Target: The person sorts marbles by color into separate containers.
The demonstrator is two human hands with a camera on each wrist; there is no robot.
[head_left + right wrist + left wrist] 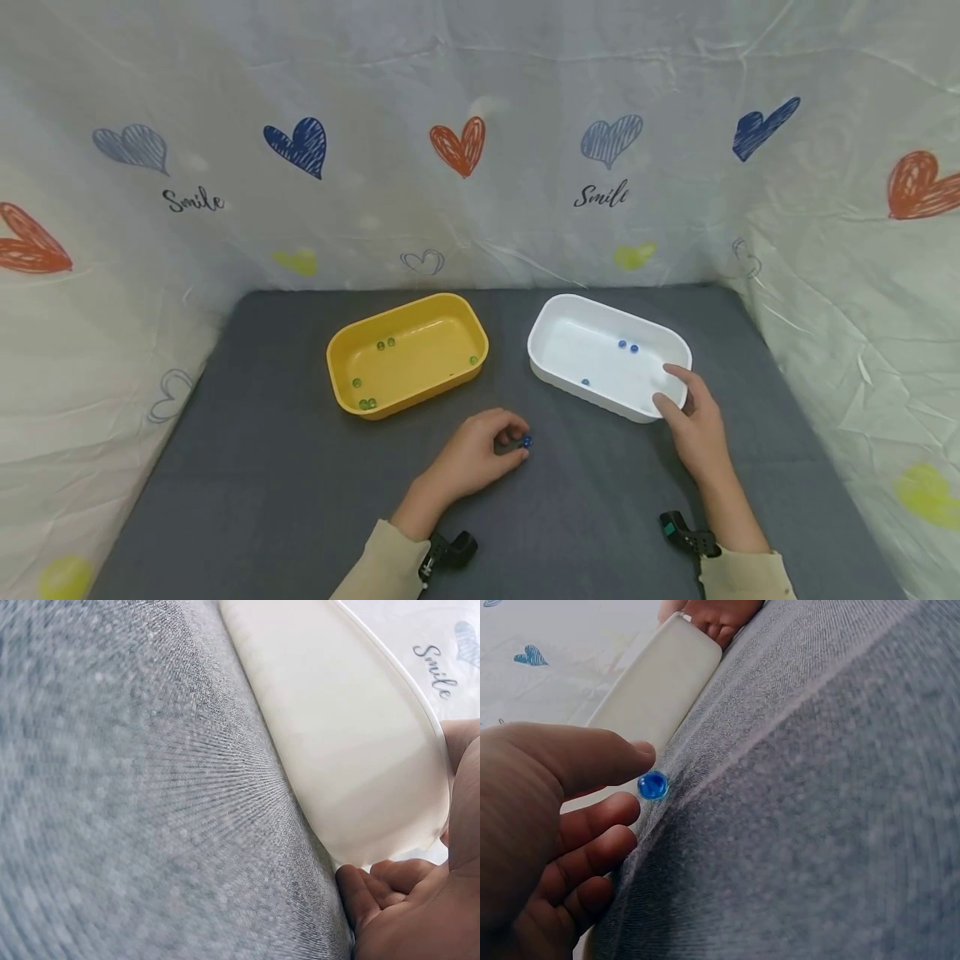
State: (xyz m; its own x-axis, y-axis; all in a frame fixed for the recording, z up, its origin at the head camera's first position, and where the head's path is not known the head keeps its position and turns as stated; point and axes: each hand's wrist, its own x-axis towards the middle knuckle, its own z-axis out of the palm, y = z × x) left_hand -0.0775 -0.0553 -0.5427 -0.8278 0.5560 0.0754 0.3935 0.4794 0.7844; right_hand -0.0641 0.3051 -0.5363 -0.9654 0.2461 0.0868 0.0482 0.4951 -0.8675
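My left hand is low over the grey cloth between the two trays. Its thumb and fingertips pinch a blue glass marble. At the right end of the white tray, my right hand grips the rim. Thumb and index finger reach over the edge, while the other fingers curl against the outside of the end wall. Inside that tray lie small blue marbles. The yellow tray stands on the left and holds several green marbles.
A grey cloth covers the table. Pale sheeting printed with hearts and the word Smile hangs behind and at both sides. Each wrist wears a black camera mount.
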